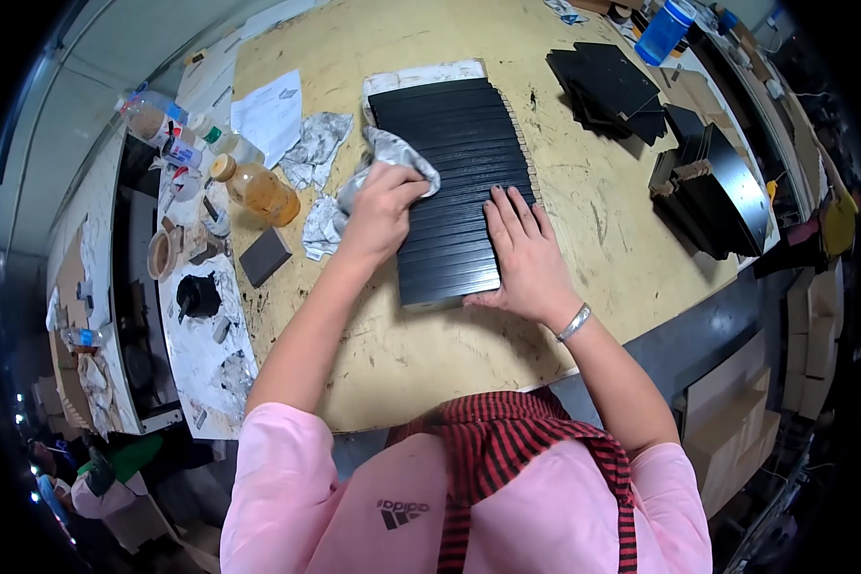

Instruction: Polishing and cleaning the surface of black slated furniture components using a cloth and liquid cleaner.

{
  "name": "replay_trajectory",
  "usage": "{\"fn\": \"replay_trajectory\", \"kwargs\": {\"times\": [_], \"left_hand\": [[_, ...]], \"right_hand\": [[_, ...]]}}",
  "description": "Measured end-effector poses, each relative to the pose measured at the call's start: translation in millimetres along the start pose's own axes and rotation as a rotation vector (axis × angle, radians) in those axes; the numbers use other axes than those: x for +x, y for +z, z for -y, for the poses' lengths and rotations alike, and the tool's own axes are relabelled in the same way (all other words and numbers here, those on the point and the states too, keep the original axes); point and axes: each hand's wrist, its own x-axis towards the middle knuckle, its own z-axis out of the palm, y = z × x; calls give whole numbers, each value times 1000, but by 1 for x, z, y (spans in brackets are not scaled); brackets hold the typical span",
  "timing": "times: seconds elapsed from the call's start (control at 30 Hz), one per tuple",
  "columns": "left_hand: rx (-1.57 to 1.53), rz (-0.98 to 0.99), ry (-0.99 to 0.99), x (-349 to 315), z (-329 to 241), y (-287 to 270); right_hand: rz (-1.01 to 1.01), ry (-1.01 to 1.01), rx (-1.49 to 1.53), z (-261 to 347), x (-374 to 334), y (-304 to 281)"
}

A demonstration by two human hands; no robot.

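A row of narrow black strips, packed side by side, lies in the middle of the work table. My left hand is closed on a crumpled grey-white cloth, pressed against the strips' left side. Along their right edge, my right hand lies with fingers stretched out and thumb at the near corner. A pale board shows past the far end of the row. More crumpled cloth sits beside my left hand.
Left of the strips are a dark sanding-type block, a bottle of amber liquid, other bottles and a paper sheet. Stacked black panels and more black pieces stand at the right, with a blue bottle behind.
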Motion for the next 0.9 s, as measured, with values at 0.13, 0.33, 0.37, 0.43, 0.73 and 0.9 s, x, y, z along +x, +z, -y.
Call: {"fn": "replay_trajectory", "kwargs": {"times": [0.13, 0.33, 0.37, 0.43, 0.73, 0.9], "left_hand": [[29, 106, 44, -15, 7, -19], [-8, 95, 171, 0, -17, -2], [-25, 167, 157, 0, -17, -9], [-26, 226, 168, -7, -8, -21], [68, 306, 239, 0, -19, -25], [95, 258, 178, -11, -27, -14]], "right_hand": [[16, 13, -21, -1, -2, 1], [8, 2, -32, -2, 0, 1], [16, 0, -26, -1, 0, 1], [20, 13, -29, -3, -1, 1], [39, 20, -43, -1, 0, 1], [35, 9, -45, 0, -3, 2]]}}
